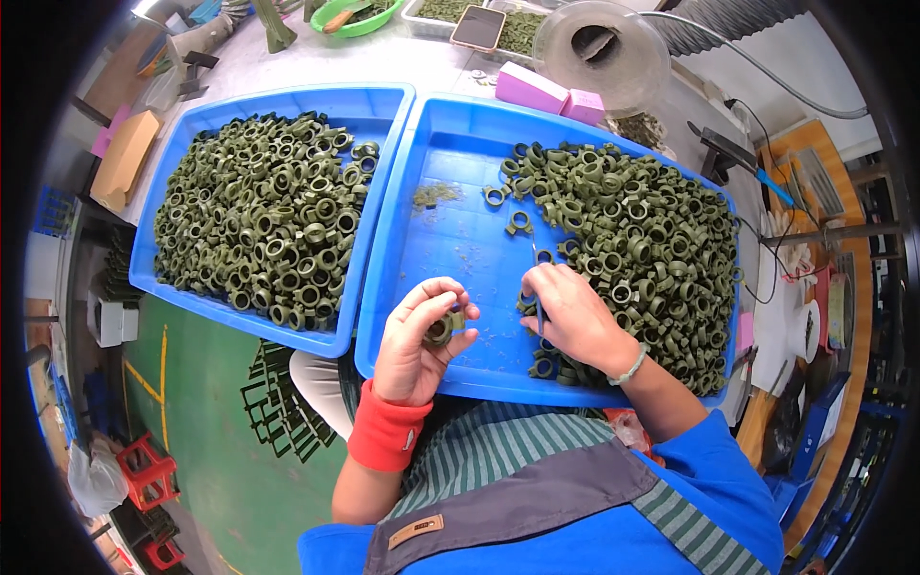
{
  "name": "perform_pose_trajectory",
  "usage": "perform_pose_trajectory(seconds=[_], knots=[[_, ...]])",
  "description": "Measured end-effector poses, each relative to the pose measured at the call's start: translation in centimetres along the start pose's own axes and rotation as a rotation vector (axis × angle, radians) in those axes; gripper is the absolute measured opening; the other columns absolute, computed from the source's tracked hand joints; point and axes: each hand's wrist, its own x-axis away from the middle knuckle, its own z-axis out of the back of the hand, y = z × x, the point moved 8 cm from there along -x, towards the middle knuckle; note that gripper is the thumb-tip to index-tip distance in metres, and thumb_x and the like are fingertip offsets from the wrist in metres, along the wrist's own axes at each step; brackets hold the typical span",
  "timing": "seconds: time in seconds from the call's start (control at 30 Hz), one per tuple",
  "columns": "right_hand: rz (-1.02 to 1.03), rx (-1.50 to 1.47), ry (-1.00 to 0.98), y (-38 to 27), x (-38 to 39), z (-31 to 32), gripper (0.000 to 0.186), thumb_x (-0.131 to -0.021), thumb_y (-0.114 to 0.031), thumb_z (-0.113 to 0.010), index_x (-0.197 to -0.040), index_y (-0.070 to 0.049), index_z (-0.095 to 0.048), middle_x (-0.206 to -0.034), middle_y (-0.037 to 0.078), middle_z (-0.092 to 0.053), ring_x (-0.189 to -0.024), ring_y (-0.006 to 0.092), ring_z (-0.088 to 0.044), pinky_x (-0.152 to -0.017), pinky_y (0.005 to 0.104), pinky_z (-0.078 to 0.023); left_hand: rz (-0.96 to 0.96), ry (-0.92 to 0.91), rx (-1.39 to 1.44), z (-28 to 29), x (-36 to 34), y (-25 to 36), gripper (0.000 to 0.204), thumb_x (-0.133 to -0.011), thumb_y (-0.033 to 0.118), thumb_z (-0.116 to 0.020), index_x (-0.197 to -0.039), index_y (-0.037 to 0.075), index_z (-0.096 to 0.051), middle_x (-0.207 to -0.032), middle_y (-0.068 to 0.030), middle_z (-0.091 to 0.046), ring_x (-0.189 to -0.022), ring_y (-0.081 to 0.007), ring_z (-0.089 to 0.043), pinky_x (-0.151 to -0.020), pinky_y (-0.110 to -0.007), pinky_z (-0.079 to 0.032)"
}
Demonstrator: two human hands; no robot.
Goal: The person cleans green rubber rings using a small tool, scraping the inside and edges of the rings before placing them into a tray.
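Note:
My left hand (418,335) curls its fingers around one olive-green plastic ring part (439,332), above the near left area of the right blue tray (431,259). My right hand (573,314) grips a slim pointed tool (540,312) with a bluish handle; its thin tip reaches away from me, and the exact kind cannot be made out. Beside and beyond that hand, a heap of similar ring parts (652,249) fills the tray's right side. Two loose rings (518,222) lie at the heap's left edge. Small green scraps (436,195) are scattered on the tray bottom.
A second blue tray (278,99) to the left holds another heap of rings (264,216). Behind the trays are pink boxes (532,89), a phone (478,28), a green bowl (383,17) and a big round translucent container (632,57). Red stools (147,471) stand on the green floor.

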Motion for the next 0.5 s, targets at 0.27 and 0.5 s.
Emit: perform_pose_trajectory(seconds=[0.27, 0.5], knots=[[-0.087, -0.303, 0.089, 0.6, -0.4, 1.0, 0.032, -0.077, -0.006, -0.076, -0.098, -0.004, -0.054, -0.093, 0.012, -0.06, -0.089, 0.0324, -0.058, -0.084, 0.0416, -0.047, -0.026, -0.096, -0.082, 0.4, -0.5, -0.6, 0.009, -0.099, 0.014, -0.062, -0.106, 0.008, -0.06, -0.083, -0.0011, -0.056, -0.072, -0.0108, -0.054, -0.05, -0.019, -0.038], [0.172, -0.036, -0.01, -1.0, 0.5, -2.2, 0.037, -0.072, -0.007, -0.079, -0.099, -0.004, -0.054, -0.094, 0.013, -0.06, -0.091, 0.0359, -0.057, -0.082, 0.0437, -0.048, -0.058, -0.056, -0.107, 0.0, -0.6, -0.5, 0.011, -0.098, 0.012, -0.063, -0.108, 0.007, -0.06, -0.083, -0.0016, -0.057, -0.071, -0.0103, -0.053, -0.052, -0.02, -0.037]])
